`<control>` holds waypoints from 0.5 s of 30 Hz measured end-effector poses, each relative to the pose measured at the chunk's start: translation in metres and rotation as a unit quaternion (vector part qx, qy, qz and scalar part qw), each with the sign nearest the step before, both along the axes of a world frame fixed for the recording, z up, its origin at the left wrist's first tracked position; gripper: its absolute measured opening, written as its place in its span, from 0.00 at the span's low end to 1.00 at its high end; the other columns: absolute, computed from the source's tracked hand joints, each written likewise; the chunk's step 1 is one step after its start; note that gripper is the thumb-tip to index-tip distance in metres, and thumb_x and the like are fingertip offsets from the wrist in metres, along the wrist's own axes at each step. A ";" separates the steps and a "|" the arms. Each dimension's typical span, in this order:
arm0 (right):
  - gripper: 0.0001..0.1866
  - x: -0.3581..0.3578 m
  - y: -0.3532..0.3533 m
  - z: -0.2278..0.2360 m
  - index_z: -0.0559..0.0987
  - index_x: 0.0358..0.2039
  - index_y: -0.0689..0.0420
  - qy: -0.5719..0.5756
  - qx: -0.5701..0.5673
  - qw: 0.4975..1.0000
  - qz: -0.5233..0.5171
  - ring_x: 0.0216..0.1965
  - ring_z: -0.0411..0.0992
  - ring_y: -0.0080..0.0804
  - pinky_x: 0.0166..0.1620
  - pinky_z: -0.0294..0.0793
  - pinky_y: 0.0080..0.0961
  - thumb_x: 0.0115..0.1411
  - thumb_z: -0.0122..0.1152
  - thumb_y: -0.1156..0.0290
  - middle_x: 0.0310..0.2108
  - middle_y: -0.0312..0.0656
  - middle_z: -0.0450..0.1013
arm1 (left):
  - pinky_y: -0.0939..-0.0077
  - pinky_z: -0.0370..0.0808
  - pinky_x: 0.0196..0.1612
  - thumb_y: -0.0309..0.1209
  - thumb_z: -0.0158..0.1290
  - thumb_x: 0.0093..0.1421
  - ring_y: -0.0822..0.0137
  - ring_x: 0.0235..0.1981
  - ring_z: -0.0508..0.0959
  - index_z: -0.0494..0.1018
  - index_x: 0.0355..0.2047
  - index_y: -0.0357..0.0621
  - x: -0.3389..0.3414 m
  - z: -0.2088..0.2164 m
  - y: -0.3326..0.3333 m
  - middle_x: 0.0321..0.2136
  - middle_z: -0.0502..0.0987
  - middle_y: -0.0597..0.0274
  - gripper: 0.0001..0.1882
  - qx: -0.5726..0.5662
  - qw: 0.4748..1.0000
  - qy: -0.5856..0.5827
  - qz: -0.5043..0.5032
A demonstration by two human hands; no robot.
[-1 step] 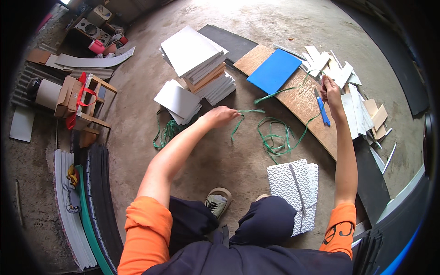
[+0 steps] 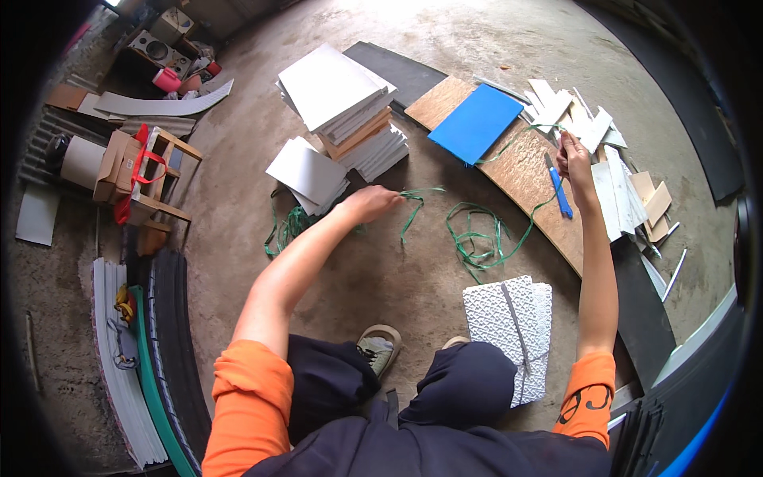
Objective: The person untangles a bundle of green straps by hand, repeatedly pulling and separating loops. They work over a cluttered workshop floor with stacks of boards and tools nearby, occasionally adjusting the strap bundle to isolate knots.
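My left hand (image 2: 372,203) is closed in a pinch on a strand of green plastic twine (image 2: 412,213), and short loose ends stick out past the fingers. Raised over the wooden board (image 2: 520,171), my right hand (image 2: 571,155) grips another length of the green twine. From there it runs down to a loose coil (image 2: 477,236) on the floor. A blue utility knife (image 2: 560,188) with its blade out lies on the board, below my right hand. Also on the board is a blue sheet (image 2: 477,123). A tangled green clump (image 2: 294,227) sits beyond my left forearm.
White panels (image 2: 332,86) stand stacked ahead, with a smaller white pile (image 2: 307,170) beside them. White offcuts (image 2: 612,179) are heaped at right. A strapped bundle of textured white sheets (image 2: 509,338) lies by my right knee. A wooden stool (image 2: 165,179) stands at left.
My left hand has shifted slightly left with its twine. The twine near the blue sheet has swung right, toward my right hand. My right hand has barely moved.
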State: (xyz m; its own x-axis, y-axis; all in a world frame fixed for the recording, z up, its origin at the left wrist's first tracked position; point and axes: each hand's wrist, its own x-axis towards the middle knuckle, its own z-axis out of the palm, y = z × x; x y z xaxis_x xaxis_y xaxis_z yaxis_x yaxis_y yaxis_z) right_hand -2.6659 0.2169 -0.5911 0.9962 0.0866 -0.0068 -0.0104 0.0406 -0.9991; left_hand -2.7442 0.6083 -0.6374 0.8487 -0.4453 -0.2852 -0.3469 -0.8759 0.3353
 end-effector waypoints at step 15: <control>0.21 -0.053 0.142 -0.013 0.71 0.43 0.62 0.009 -0.397 0.875 0.278 0.33 0.68 0.29 0.39 0.67 0.26 0.59 0.47 0.56 0.34 0.44 0.72 | 0.69 0.67 0.39 0.35 0.37 0.62 0.57 0.32 0.71 0.69 0.35 0.37 0.019 0.018 -0.044 0.30 0.73 0.53 0.15 -0.350 0.934 -0.012 -0.067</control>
